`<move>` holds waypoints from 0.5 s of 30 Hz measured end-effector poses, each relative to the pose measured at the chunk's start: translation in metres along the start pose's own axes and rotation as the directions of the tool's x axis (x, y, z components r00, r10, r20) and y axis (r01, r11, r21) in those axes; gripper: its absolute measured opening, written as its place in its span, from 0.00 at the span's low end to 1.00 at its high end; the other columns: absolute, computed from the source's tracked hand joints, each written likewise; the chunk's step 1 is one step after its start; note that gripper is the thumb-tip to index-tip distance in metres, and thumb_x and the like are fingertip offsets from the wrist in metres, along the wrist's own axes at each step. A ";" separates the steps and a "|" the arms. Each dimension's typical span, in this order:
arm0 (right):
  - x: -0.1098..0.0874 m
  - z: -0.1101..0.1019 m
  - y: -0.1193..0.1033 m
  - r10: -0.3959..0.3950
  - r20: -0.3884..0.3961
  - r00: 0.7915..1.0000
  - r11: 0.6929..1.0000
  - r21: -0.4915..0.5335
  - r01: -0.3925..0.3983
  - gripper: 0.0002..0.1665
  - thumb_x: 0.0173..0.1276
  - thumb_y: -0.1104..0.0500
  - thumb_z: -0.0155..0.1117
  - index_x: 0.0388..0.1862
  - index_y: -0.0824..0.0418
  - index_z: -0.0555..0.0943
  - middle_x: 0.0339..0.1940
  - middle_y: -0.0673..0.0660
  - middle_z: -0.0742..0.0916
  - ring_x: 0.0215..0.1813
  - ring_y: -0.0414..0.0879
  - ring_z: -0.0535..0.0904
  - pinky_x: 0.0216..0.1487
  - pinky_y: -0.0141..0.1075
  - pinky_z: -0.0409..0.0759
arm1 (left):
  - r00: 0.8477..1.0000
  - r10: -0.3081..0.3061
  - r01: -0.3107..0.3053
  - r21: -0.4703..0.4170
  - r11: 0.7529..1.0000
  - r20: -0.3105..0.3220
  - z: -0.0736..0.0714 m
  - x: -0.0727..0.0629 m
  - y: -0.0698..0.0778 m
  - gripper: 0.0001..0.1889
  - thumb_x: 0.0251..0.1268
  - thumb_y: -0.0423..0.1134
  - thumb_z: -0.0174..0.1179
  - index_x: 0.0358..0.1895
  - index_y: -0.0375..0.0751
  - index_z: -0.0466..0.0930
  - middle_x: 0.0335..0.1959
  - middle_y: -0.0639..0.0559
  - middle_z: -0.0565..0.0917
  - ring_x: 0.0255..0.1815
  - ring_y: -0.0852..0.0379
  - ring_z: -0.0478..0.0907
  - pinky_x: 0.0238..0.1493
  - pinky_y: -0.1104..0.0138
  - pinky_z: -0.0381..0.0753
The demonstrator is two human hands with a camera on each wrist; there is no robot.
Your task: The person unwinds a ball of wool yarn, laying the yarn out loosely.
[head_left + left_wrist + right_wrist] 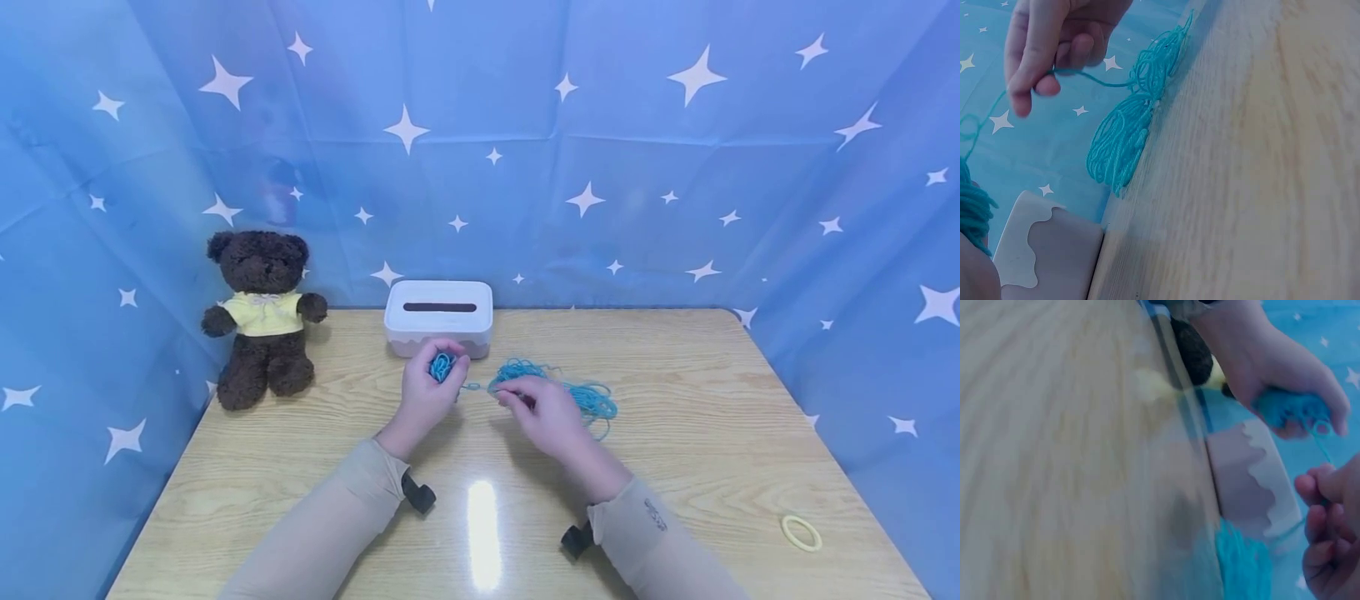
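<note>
My left hand (pixel 429 388) grips a small bundle of teal yarn (pixel 1294 411), its fingers curled round the wound strands. From that bundle a single strand runs across to my right hand (pixel 546 410), which pinches it between thumb and forefinger, as the left wrist view shows. A larger loose pile of teal yarn (pixel 592 402) lies on the table behind and beside the right hand. The strand continues from the pinching fingertips (pixel 1046 86) to this pile. Both hands are held above the table, the left one just in front of the white tissue box.
The tissue box (pixel 438 297) with a slot in its lid stands at the back of the wooden table (pixel 675 467). A dark brown teddy bear (pixel 264 317) in a yellow top sits at the left. A pale yellow ring (pixel 801 533) lies near the right edge.
</note>
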State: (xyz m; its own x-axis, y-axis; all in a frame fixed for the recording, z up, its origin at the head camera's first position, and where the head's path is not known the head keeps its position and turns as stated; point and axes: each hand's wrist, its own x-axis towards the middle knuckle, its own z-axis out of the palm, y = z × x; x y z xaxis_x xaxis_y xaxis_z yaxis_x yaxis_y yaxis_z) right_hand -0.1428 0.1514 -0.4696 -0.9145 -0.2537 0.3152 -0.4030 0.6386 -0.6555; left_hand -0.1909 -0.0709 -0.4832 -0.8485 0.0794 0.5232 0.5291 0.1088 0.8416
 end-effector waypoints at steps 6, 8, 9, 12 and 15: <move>-0.011 -0.025 0.018 0.048 -0.065 0.997 0.999 0.020 -0.047 0.12 0.82 0.55 0.69 0.55 0.58 0.93 0.29 0.49 0.86 0.26 0.36 0.72 0.28 0.32 0.75 | 1.000 -0.023 0.023 0.015 1.000 -0.007 0.000 -0.001 -0.001 0.07 0.74 0.29 0.68 0.50 0.36 0.83 0.45 0.40 0.87 0.43 0.62 0.82 0.44 0.73 0.85; -0.016 -0.033 0.024 0.040 -0.095 0.995 0.999 0.017 -0.038 0.11 0.82 0.56 0.70 0.54 0.59 0.93 0.33 0.51 0.89 0.25 0.35 0.71 0.27 0.32 0.74 | 0.999 -0.031 0.031 0.006 0.999 -0.005 0.000 -0.002 -0.002 0.06 0.74 0.29 0.67 0.50 0.36 0.83 0.44 0.40 0.87 0.38 0.62 0.82 0.39 0.72 0.85; -0.017 -0.037 0.027 0.035 -0.110 0.993 0.999 0.009 -0.034 0.11 0.81 0.57 0.70 0.54 0.60 0.93 0.35 0.53 0.91 0.25 0.35 0.71 0.27 0.32 0.74 | 0.999 -0.033 0.033 0.001 0.999 -0.004 0.000 -0.002 -0.002 0.06 0.74 0.28 0.67 0.50 0.36 0.83 0.43 0.40 0.87 0.36 0.62 0.82 0.37 0.72 0.85; -0.022 -0.048 0.036 0.041 -0.145 0.989 0.999 -0.017 -0.044 0.11 0.81 0.59 0.69 0.54 0.60 0.93 0.40 0.55 0.93 0.24 0.35 0.70 0.26 0.32 0.72 | 1.000 -0.026 0.026 0.001 1.000 -0.006 0.000 -0.002 -0.002 0.06 0.75 0.29 0.67 0.50 0.36 0.83 0.42 0.40 0.87 0.33 0.63 0.82 0.34 0.72 0.85; -0.026 -0.057 0.046 0.073 -0.166 0.984 0.995 -0.060 -0.084 0.11 0.82 0.58 0.69 0.54 0.58 0.93 0.45 0.57 0.95 0.25 0.35 0.72 0.26 0.32 0.73 | 1.000 -0.017 0.018 0.005 1.000 -0.019 0.000 -0.001 -0.003 0.06 0.75 0.29 0.67 0.50 0.36 0.83 0.42 0.41 0.87 0.35 0.64 0.82 0.37 0.72 0.85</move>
State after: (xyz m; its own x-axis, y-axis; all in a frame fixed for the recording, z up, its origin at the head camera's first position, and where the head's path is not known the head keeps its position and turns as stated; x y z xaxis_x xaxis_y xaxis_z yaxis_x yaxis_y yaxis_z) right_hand -0.1361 0.2291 -0.4688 -0.9229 -0.0828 0.3760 -0.3224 0.6998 -0.6374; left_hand -0.1920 -0.0710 -0.4860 -0.8577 0.0590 0.5108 0.5141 0.1151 0.8500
